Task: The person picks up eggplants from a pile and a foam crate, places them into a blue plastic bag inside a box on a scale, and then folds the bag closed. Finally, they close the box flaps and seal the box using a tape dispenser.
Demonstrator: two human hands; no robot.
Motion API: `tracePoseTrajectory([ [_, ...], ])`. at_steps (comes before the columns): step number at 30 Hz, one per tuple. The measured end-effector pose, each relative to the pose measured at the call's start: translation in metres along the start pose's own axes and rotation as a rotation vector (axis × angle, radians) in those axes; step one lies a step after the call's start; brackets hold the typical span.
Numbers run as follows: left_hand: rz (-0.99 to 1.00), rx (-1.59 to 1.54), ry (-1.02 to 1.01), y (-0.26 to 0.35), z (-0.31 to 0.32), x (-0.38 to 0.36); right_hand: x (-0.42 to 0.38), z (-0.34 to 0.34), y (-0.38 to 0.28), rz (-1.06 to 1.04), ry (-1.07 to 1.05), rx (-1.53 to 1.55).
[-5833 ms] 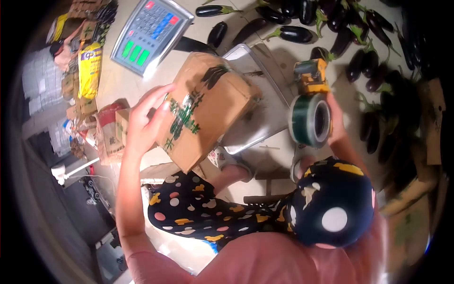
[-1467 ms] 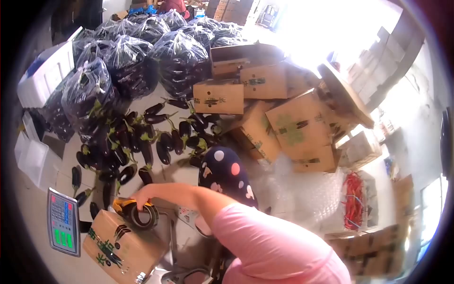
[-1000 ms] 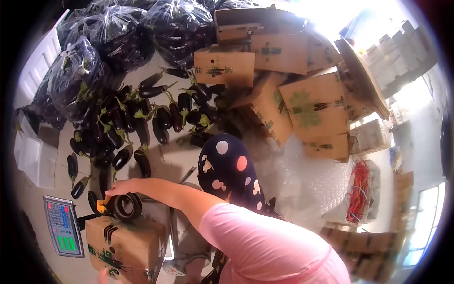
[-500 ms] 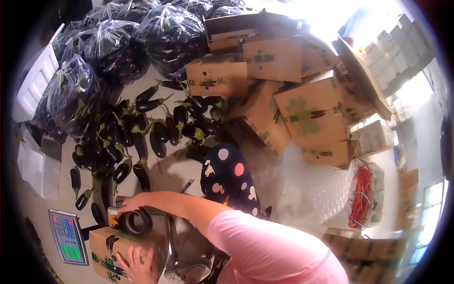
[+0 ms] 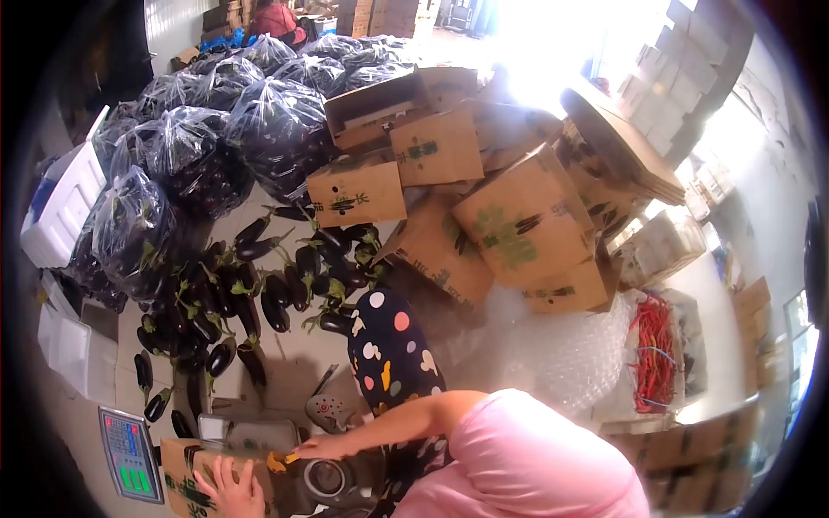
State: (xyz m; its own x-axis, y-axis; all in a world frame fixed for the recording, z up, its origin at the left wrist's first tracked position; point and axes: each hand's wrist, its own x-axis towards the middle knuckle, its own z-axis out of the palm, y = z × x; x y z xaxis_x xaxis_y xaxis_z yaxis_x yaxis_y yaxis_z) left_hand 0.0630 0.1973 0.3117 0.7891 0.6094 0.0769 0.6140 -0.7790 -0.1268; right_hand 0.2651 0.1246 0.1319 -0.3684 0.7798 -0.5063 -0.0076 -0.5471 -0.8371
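Observation:
My left hand (image 5: 233, 490) lies with spread fingers on a printed cardboard box (image 5: 181, 462) at the bottom left. My right hand (image 5: 318, 447) is closed around the handle of an orange tape dispenser (image 5: 281, 461), just right of the box. A roll of tape (image 5: 325, 477) shows below that hand. Left of the box stands a scale display (image 5: 129, 456) with green digits. The metal scale platform (image 5: 250, 432) shows partly behind the box.
Loose eggplants (image 5: 216, 298) lie on the floor ahead, with plastic bags of eggplants (image 5: 281, 138) behind them. Cardboard boxes (image 5: 518, 224) are piled at centre right. Red peppers (image 5: 654, 354) fill a container at right. A person (image 5: 276, 23) is at the far back.
My right hand has moved right with the tape dispenser, off the box. My left hand remains on the box, slightly further left. The view has tilted up, showing more background.

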Motion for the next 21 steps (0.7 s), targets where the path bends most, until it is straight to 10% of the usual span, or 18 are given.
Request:
tracePoseTrajectory([
  [5,0.054,-0.409,0.13,-0.016,-0.011,0.003,0.013,0.071,0.047,-0.069,0.198,0.342],
  [9,-0.415,-0.178,0.489,-0.092,0.014,-0.033,-0.007,0.091,0.02,-0.05,0.311,0.429],
  [11,-0.568,-0.232,0.287,-0.165,0.068,-0.079,-0.009,0.095,0.007,-0.028,0.344,0.407],
  [18,-0.727,-0.633,0.209,-0.128,0.03,-0.119,0.116,0.06,0.021,-0.127,0.43,0.242],
  [21,-0.662,-0.475,0.169,-0.116,0.02,-0.126,0.111,0.005,-0.058,-0.105,0.14,0.038],
])
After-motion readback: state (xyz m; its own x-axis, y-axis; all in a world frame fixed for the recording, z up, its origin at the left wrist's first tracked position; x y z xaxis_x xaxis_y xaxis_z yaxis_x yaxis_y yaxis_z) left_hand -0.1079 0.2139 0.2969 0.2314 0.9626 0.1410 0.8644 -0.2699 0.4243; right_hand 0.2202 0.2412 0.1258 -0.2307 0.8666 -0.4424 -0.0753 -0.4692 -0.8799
